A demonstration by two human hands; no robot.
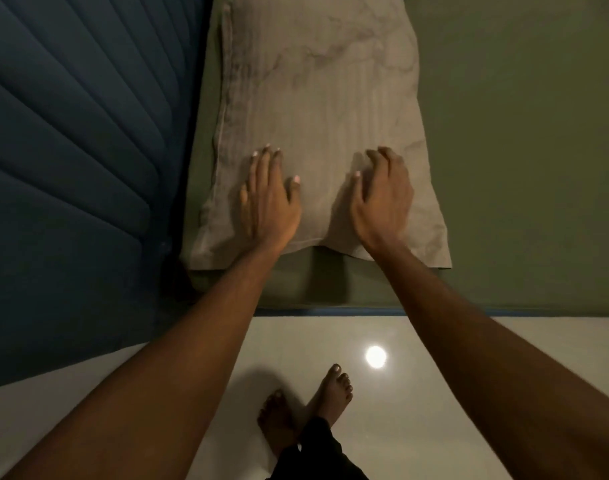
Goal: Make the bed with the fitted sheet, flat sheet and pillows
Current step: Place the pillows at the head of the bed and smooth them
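A beige pillow (324, 109) in a wrinkled case lies lengthwise on the olive-green sheet (521, 150) that covers the bed, right beside the headboard. My left hand (268, 199) rests flat on the pillow's near left part, fingers stretched out. My right hand (382, 195) lies on its near right part with fingers apart and slightly curled. Neither hand holds any cloth.
A dark blue padded headboard (71, 150) fills the left side. The bed's near edge shows a blue strip (331, 311). Below it is a glossy white floor (434, 393) with a lamp reflection, and my bare feet (310, 407) stand close to the bed.
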